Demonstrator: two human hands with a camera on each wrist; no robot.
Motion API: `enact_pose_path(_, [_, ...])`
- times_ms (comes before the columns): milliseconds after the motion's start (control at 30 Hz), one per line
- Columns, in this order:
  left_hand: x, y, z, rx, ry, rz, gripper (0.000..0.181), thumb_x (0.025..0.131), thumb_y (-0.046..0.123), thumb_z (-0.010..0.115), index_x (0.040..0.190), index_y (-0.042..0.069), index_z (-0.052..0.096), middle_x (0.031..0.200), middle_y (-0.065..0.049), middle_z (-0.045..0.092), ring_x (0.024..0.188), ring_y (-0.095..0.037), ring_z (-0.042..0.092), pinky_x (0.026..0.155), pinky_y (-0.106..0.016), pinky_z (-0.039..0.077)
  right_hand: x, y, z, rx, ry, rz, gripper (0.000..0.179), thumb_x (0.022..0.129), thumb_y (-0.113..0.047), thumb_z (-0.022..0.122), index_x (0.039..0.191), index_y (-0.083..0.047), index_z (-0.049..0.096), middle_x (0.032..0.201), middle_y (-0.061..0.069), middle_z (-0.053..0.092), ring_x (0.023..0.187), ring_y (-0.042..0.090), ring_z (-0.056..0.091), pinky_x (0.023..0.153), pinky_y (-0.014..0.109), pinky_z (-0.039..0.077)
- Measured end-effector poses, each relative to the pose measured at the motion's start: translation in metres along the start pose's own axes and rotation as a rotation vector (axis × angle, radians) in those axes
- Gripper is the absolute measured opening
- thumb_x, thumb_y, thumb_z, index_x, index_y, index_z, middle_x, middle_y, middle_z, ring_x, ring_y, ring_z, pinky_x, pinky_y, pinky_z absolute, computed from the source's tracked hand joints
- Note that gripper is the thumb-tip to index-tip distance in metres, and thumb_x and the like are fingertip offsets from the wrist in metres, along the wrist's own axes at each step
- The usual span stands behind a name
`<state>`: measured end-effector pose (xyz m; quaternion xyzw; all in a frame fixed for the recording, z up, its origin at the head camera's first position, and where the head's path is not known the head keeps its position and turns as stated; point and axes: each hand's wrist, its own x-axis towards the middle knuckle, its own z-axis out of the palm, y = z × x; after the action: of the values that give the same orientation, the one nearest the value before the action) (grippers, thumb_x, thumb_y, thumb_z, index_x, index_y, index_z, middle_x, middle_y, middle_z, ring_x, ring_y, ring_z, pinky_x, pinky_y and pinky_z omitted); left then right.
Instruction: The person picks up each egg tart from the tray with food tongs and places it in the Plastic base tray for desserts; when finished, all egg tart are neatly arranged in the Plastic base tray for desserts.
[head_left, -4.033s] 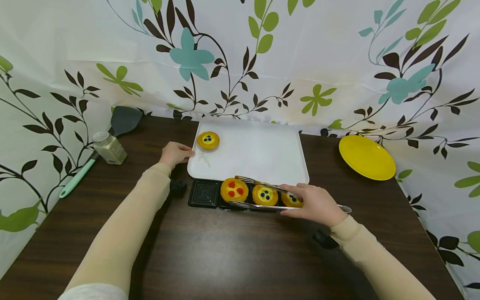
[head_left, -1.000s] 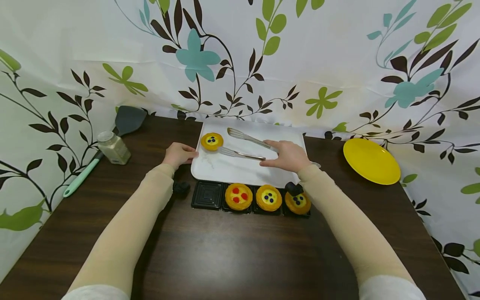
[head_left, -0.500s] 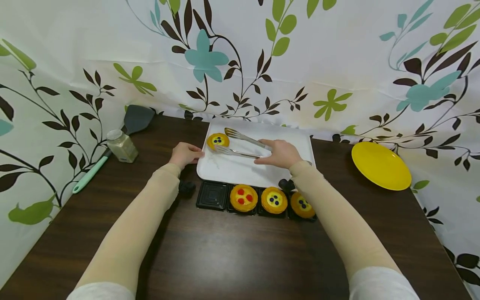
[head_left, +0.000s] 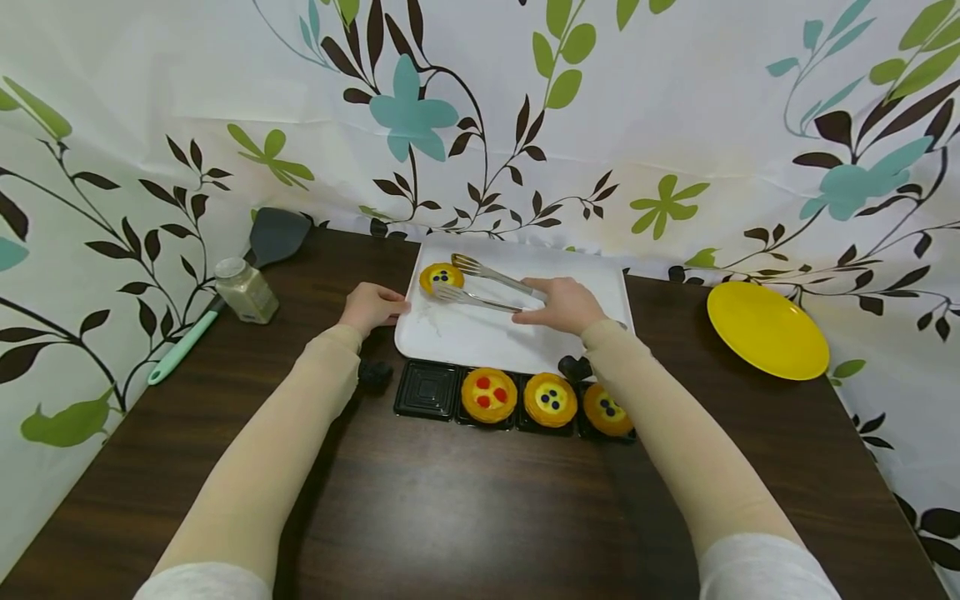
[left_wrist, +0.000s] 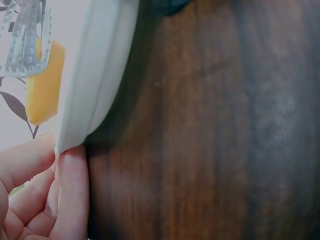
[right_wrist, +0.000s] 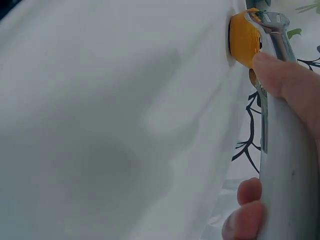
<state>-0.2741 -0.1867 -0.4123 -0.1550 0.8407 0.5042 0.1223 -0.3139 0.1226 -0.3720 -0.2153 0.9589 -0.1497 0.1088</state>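
Observation:
In the head view my left hand [head_left: 371, 308] pinches the left edge of a white rectangular tray [head_left: 517, 346], thumb and fingers on its rim in the left wrist view. My right hand [head_left: 562, 307] holds metal tongs [head_left: 498, 278] over the tray. Their spread ends stand at either side of a tart [head_left: 441, 277] with blueberry-like dots, near the tray's left side. In front of the tray lies a black container with square compartments. Its left compartment [head_left: 427, 390] holds nothing; the others hold a red-topped tart [head_left: 489, 396] and two blue-dotted tarts [head_left: 551, 400], the rightmost partly behind my right wrist.
A yellow plate [head_left: 768, 331] sits at the right. To the left, a jar [head_left: 246, 292] stands by a spatula [head_left: 279, 236] with a mint handle. A leaf-patterned curtain [head_left: 480, 117] hangs behind the dark wooden table [head_left: 465, 500].
My right hand has carried the tongs from the rightmost tarts in the black container back over the tray to the lone tart, and their ends have drawn closer together. My left hand keeps the tray's edge.

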Motion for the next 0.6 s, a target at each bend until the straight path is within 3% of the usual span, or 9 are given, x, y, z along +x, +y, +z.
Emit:
enact_pose_path(367, [0.009, -0.004, 0.001, -0.006, -0.040, 0.007, 0.037, 0.091, 0.015, 0.064, 0.122, -0.005, 0.061, 0.126, -0.021, 0.056, 0.108, -0.029, 0.062, 0.088, -0.033, 0.054, -0.028, 0.010, 0.000, 0.015, 0.037, -0.037, 0.076, 0.079, -0.052, 0.071, 0.142, -0.018, 0.046, 0.052, -0.002, 0.033, 0.049, 0.015, 0.029, 0.050, 0.030, 0.032])
enact_pose_path(600, [0.015, -0.006, -0.006, -0.031, -0.090, -0.011, 0.043, 0.088, 0.019, 0.069, 0.122, -0.007, 0.060, 0.124, -0.023, 0.056, 0.100, -0.026, 0.066, 0.083, -0.032, 0.057, -0.054, 0.006, -0.002, 0.025, 0.057, -0.091, 0.076, 0.078, -0.053, 0.072, 0.141, -0.017, 0.048, 0.054, -0.001, 0.038, 0.051, 0.015, 0.031, 0.050, 0.030, 0.030])
